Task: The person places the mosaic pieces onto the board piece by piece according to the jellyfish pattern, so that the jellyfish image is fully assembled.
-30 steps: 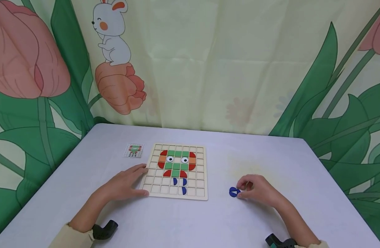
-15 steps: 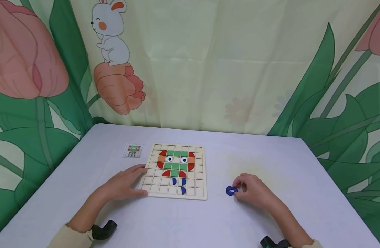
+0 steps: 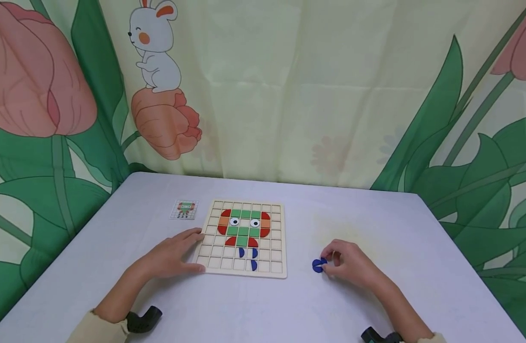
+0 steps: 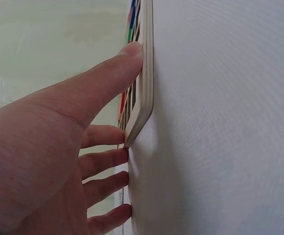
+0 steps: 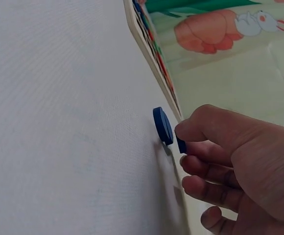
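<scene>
In the head view my left hand (image 3: 170, 255) rests at the left edge of the wooden grid board (image 3: 250, 273). Its thumb (image 4: 132, 51) lies on the board's near edge, with the other fingers stretched along the side. Red, green and orange tiles and two eye pieces (image 3: 234, 222) form a figure on the board, with blue half-round tiles (image 3: 254, 265) below. To the board's right, my right hand (image 3: 353, 264) pinches a blue tile (image 5: 181, 144) between thumb and index finger, its shape mostly hidden. Right beside it, more blue rounded tiles (image 5: 162, 126) lie on the table.
A small picture card (image 3: 184, 209) with a similar figure lies left of the board's far corner. The white-covered table (image 3: 263, 309) backs onto a curtain (image 3: 263, 95) printed with tulips and a rabbit. Each wrist wears a black device (image 3: 144, 319).
My right hand has shifted slightly left, and the blue tiles at its fingertips have moved with it and turned a little. The left hand and the board have stayed put.
</scene>
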A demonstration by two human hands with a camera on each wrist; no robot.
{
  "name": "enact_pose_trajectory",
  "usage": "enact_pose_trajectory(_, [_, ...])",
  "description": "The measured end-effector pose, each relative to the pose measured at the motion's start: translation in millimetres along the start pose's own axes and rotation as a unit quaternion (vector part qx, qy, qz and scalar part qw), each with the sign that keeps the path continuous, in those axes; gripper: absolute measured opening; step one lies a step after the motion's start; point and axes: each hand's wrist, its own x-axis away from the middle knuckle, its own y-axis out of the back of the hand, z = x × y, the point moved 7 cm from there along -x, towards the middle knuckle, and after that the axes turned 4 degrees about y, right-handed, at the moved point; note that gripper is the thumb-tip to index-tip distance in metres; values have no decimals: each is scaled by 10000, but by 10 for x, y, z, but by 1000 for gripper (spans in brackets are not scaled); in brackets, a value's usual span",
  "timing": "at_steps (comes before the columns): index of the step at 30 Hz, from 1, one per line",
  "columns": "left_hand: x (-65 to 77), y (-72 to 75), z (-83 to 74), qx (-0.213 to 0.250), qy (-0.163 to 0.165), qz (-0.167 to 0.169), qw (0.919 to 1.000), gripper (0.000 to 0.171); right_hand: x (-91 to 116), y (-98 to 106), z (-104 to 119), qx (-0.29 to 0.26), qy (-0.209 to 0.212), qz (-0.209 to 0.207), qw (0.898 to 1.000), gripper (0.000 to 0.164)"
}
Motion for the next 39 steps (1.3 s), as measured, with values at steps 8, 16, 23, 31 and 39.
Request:
enact_pose_trajectory(8, [11, 16, -19, -88, -123, -58, 9999, 87, -9, -13, 112, -235, 592, -392, 9972, 17])
enact_pose_trajectory(16, [8, 6, -9, -83, -104, -59, 9999, 88, -70, -171, 226, -523, 907, -521, 9931, 18])
enact_pose_trajectory(23, [13, 5, -11, -57, -85, -44, 9999, 88, -191, -328, 380, -587, 860, -254, 9942, 16])
enact_pose_trajectory(31, [8, 14, -9, -58, -192, -79, 9998, 86, -321, -392, 604, -448, 780, -126, 9959, 15])
enact_pose_trajectory(39, [5, -6, 3, -45, -130, -58, 9999, 88, -426, -532, 784, -492, 736, 52, 9961, 14])
